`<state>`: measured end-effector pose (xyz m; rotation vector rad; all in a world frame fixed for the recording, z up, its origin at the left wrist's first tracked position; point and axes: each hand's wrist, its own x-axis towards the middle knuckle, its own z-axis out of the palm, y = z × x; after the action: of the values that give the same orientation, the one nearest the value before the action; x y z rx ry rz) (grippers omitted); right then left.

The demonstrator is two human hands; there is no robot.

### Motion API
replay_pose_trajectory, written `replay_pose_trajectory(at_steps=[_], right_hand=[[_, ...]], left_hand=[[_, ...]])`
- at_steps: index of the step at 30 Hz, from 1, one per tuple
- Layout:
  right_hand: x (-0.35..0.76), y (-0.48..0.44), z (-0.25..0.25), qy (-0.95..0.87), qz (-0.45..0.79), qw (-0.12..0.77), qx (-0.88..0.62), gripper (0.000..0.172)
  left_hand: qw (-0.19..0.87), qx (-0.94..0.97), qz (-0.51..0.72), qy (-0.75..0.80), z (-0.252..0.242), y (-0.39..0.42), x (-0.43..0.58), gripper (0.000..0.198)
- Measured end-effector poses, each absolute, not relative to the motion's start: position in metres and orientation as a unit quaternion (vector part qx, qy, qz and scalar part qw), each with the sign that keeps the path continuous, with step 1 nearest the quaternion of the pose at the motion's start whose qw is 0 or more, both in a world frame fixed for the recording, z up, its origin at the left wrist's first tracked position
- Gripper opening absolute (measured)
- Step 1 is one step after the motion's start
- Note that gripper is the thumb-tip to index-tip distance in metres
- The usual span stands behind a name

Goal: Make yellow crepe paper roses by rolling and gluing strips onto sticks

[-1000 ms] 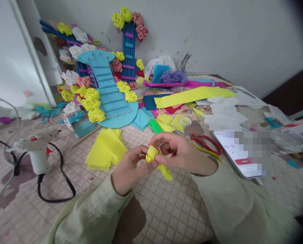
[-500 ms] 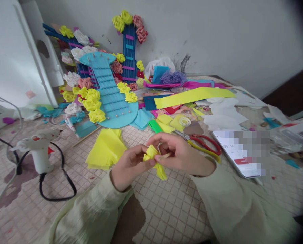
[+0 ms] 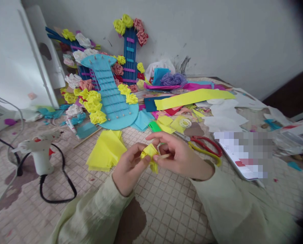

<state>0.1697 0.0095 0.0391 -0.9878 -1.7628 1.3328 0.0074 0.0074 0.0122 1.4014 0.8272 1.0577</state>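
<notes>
Head view: crumpled yellow paper [image 3: 148,154] pinched between both hands, held above surface [image 3: 166,210], just left of red scissors [image 3: 204,145]. Left hand [image 3: 127,169] fingers closed on paper's left side; right hand [image 3: 183,156] fingers clamp paper plus thin stick [image 3: 164,156].

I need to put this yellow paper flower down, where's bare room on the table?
Bare checked cloth between the black cord of the white glue gun and the stack of yellow paper sheets, and between your left sleeve and right sleeve. Beyond the red-handled scissors, paper scraps crowd to the wall.
</notes>
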Motion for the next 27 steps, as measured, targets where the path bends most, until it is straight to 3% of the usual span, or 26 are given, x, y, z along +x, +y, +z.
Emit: replay_pose_trajectory(at_steps=[9, 27], right_hand=[[0.1645, 0.0072, 0.0381, -0.686, 0.464, 0.372, -0.419, 0.038], [0.1643, 0.0069, 0.0372, -0.676, 0.464, 0.396, -0.413, 0.038]], left_hand=[[0.465, 0.651, 0.45, 0.397, 0.0138, 0.0062, 0.0037, 0.006], [0.497, 0.627, 0.444, 0.404, 0.0169, 0.0072, 0.004, 0.008]])
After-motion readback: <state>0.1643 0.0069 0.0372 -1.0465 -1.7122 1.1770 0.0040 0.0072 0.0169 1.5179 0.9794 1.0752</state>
